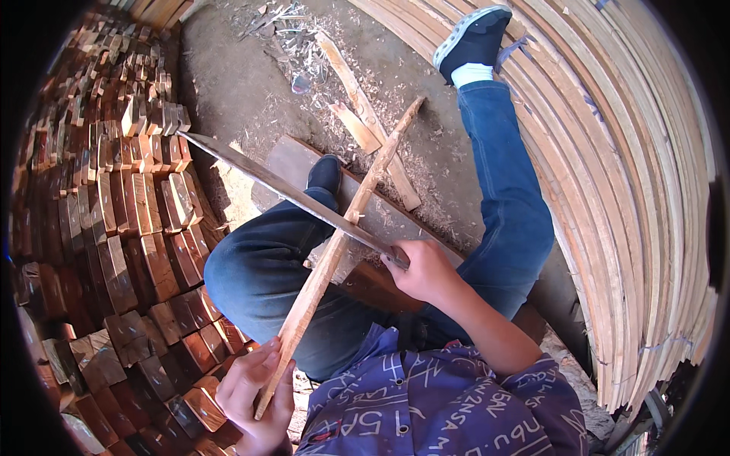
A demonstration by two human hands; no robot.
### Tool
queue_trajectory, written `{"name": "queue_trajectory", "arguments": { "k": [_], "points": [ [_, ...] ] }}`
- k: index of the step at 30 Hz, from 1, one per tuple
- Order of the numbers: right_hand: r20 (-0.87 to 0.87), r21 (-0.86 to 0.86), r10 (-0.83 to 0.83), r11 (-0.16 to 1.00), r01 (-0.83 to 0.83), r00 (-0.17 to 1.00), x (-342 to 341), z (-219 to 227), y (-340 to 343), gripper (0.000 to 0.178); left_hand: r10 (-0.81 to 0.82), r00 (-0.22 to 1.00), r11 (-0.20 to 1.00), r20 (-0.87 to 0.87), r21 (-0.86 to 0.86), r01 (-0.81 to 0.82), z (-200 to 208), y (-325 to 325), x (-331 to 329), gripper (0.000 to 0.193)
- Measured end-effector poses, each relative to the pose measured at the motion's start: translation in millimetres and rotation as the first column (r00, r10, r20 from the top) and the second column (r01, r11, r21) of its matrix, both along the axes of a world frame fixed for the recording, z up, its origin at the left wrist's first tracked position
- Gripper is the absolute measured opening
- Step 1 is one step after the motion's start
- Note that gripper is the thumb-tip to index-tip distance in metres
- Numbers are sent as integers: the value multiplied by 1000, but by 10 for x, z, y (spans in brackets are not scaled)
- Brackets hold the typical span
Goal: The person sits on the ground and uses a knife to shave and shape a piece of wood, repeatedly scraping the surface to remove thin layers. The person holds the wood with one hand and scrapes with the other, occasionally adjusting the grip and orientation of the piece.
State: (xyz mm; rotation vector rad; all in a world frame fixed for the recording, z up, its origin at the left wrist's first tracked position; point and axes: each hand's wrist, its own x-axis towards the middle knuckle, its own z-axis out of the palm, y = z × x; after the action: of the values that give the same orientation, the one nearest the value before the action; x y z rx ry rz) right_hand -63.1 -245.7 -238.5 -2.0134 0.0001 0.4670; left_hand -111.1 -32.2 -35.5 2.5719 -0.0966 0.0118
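Observation:
My left hand (pixel 255 391) grips the near, tapered end of a long, roughly shaped wooden stick (pixel 315 281). The stick slants away over my lap to a darker, narrow tip at the upper middle. Closed round the near end of a long, flat, grey machete-like blade (pixel 266 178) is my right hand (pixel 426 270). That blade crosses over the stick about halfway along, near a small raised curl of wood, and points to the far left. Whether its edge touches the wood I cannot tell.
Stacked wood blocks (pixel 152 266) rise on the left; long bundled planks (pixel 608 175) curve along the right. Ahead, offcuts (pixel 357 95) and shavings (pixel 285 30) litter the floor beyond a low board (pixel 293 156). My bent legs (pixel 502 182) lie on both sides of the stick.

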Motion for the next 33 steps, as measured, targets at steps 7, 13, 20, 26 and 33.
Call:
{"name": "queue_trajectory", "arguments": {
  "k": [7,13,20,26,33],
  "points": [
    [29,81,53,995,-55,998,-23,430,140,19,47,999,999,14,0,-47,-60,67,-25,14],
    [-82,-166,2,986,-16,997,238,-199,-55,17,63,998,998,-22,-20,-64,-104,176,28,15],
    [103,45,124,991,-129,987,65,405,140,17,92,996,994,19,-60,-90,-170,186,43,16],
    [-99,-223,76,970,-96,992,328,-225,9,23,126,991,991,-38,-32,-127,-130,256,99,14],
    [59,-223,194,959,-176,979,169,218,39,20,109,993,994,-33,-9,-110,-72,125,129,18]
  ]
}}
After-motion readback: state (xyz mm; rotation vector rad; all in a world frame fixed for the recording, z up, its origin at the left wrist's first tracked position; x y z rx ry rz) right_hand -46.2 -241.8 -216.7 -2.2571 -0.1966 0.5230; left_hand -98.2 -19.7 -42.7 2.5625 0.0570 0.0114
